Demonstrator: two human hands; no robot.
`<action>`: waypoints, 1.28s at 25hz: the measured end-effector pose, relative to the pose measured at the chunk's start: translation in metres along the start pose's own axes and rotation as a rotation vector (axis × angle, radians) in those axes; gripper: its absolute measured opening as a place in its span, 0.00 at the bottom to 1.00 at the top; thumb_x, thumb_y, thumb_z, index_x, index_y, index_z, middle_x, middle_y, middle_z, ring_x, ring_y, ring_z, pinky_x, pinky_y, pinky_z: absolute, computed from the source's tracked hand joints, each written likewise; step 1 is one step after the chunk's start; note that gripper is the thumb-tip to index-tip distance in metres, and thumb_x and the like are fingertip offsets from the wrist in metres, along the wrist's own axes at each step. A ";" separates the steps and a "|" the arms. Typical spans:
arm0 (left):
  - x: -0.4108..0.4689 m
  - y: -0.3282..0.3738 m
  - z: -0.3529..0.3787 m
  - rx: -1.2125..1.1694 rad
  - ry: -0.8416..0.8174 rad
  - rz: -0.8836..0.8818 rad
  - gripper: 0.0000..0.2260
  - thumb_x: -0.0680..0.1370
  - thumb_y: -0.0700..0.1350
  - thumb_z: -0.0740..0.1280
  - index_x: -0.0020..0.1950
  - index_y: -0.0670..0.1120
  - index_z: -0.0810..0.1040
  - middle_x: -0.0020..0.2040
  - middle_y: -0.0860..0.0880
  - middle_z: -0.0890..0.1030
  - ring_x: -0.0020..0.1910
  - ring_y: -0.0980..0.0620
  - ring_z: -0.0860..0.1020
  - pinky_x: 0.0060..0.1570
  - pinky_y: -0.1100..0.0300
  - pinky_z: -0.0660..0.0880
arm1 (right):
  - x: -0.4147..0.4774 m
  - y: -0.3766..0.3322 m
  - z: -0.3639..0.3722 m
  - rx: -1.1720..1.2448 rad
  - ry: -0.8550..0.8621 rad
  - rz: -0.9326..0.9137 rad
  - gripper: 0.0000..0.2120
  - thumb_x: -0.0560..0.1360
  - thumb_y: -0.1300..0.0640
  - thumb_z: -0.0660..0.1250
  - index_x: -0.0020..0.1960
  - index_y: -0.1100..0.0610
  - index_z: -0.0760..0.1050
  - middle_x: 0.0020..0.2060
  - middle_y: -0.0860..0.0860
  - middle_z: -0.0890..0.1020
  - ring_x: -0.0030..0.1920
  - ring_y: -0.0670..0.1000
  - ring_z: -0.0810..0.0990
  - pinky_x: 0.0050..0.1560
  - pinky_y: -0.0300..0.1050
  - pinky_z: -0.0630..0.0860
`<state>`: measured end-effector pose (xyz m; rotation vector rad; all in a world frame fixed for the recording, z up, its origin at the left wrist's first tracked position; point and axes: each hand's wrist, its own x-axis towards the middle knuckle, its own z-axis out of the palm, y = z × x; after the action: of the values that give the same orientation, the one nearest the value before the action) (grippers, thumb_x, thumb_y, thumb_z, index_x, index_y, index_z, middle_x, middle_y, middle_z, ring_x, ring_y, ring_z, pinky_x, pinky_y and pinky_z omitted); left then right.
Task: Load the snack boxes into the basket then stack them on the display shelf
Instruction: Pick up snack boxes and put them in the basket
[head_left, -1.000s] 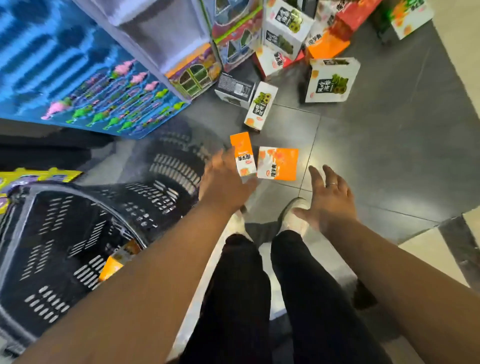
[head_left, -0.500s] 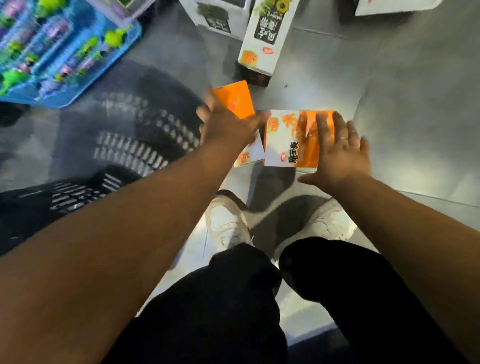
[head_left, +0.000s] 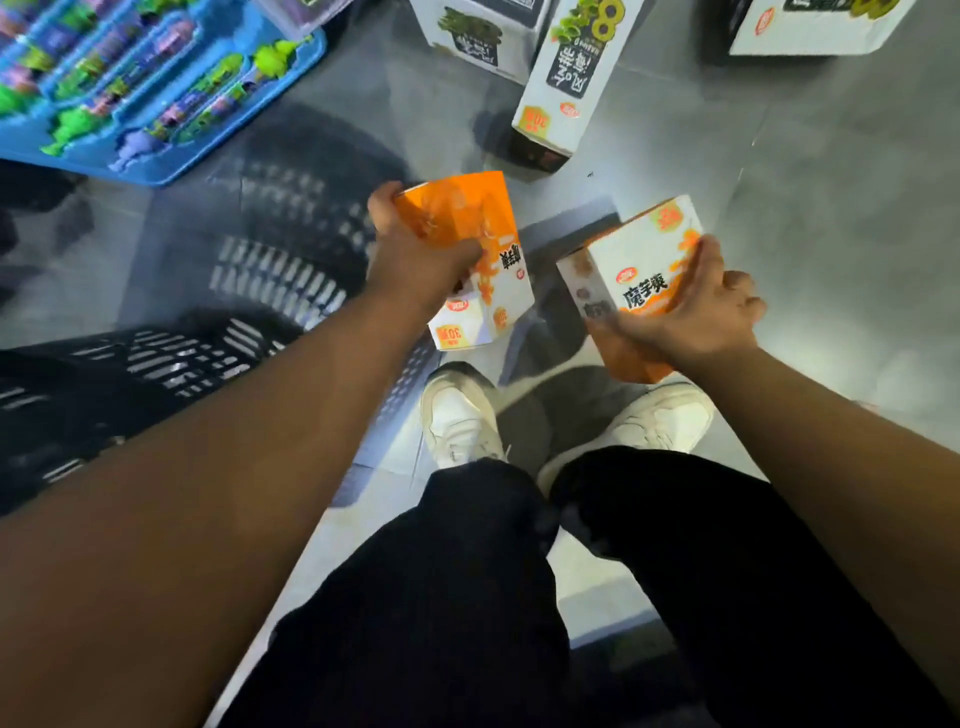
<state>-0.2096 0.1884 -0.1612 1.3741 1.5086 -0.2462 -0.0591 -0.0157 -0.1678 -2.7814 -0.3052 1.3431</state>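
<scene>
My left hand (head_left: 415, 260) grips an orange and white snack box (head_left: 488, 291), lifted off the floor and tilted. My right hand (head_left: 711, 306) holds a second orange and white snack box (head_left: 634, 275) from its right side, also raised. The black slotted basket (head_left: 171, 364) lies at the left under my left forearm, blurred. More snack boxes rest on the grey floor beyond: a white and green one (head_left: 566, 78) just past my hands, another (head_left: 483, 31) to its left and one (head_left: 810, 26) at the top right.
A blue display stand (head_left: 145, 98) with colourful toys fills the top left. My white shoes (head_left: 462, 415) and black trousers occupy the lower middle. Grey floor tiles stretch to the right.
Both hands have closed round the two orange boxes and lifted them off the floor. The camera has dropped closer to the floor.
</scene>
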 end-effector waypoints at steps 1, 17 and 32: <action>-0.018 0.006 -0.010 -0.052 -0.002 -0.007 0.41 0.70 0.41 0.75 0.76 0.52 0.55 0.54 0.55 0.72 0.56 0.49 0.76 0.56 0.47 0.79 | -0.020 -0.003 -0.015 0.098 0.003 0.032 0.56 0.63 0.34 0.75 0.79 0.49 0.46 0.71 0.60 0.62 0.71 0.64 0.60 0.70 0.58 0.60; -0.427 0.100 -0.249 -0.722 -0.160 0.198 0.37 0.65 0.39 0.75 0.69 0.58 0.64 0.57 0.50 0.78 0.52 0.53 0.80 0.39 0.54 0.80 | -0.434 -0.096 -0.287 0.443 -0.251 -0.342 0.34 0.66 0.41 0.76 0.60 0.53 0.61 0.49 0.41 0.74 0.47 0.40 0.76 0.39 0.34 0.75; -0.677 0.026 -0.286 -1.050 0.301 0.124 0.35 0.63 0.43 0.74 0.66 0.64 0.68 0.55 0.50 0.81 0.51 0.45 0.83 0.40 0.52 0.79 | -0.575 -0.127 -0.319 0.432 -1.067 -0.458 0.42 0.61 0.40 0.79 0.72 0.42 0.68 0.60 0.52 0.82 0.57 0.58 0.82 0.51 0.56 0.81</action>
<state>-0.4682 -0.0124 0.4966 0.6420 1.4292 0.7710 -0.1795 0.0146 0.4909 -1.3357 -0.5313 2.2333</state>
